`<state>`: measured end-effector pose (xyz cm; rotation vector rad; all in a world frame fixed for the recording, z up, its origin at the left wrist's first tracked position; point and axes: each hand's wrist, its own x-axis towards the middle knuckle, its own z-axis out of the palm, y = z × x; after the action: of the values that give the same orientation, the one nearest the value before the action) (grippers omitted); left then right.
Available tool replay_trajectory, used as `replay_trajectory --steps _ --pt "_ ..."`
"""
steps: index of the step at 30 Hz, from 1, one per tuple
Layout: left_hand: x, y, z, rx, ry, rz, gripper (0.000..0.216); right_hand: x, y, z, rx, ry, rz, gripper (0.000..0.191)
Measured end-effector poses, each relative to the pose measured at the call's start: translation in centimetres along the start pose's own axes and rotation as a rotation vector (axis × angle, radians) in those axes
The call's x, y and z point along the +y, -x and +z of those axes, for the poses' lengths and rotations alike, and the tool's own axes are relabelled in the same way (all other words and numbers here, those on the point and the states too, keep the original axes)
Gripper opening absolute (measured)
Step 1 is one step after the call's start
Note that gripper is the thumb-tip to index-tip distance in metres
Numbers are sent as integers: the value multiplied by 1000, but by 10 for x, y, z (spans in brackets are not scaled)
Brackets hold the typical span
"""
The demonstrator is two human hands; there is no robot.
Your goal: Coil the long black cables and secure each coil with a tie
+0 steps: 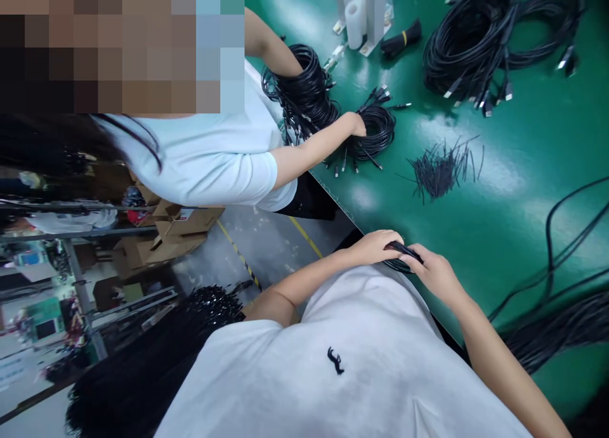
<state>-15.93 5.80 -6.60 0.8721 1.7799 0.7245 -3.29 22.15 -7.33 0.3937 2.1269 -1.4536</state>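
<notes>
Close to my body, at the table's edge, I hold a coiled black cable (405, 253) in both hands. My left hand (377, 246) is closed round one side of the coil. The fingers of my right hand (436, 272) are closed on the other side, a short way from the left. Part of the coil hangs below the hands; its ends cannot be made out. Farther along the green table (537, 235) lies a loose pile of short black ties (438, 172), apart from my hands.
Left of me a co-worker's hand (356, 126) rests on coiled cables (378, 134), with a thick stack of coils (309, 89) over the other arm. More coils (469, 38) lie at the back. Long loose cables (561, 327) lie at right. A black cable bundle (157, 355) hangs at lower left.
</notes>
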Motion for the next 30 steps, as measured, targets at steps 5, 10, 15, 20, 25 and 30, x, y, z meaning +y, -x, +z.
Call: replay_trajectory --steps 5,10,15,20,25,30 --pt "-11 -5 -5 -43 -24 -13 29 -5 -6 -6 -104 -209 42 42" --pt "-15 -18 -15 -30 3 57 34 -6 -10 -8 -73 -348 85 42" --pt "-11 -30 -37 41 51 133 22 -21 -15 -9 54 -366 97 38" --pt "-9 -33 -44 492 165 129 58 -43 -21 -10 268 -423 87 33" --pt "-21 -35 -33 526 559 -94 45 -59 -32 -13 329 -804 83 32" --pt "-44 -51 -29 399 724 -288 33 -53 -38 -51 398 -907 100 36"
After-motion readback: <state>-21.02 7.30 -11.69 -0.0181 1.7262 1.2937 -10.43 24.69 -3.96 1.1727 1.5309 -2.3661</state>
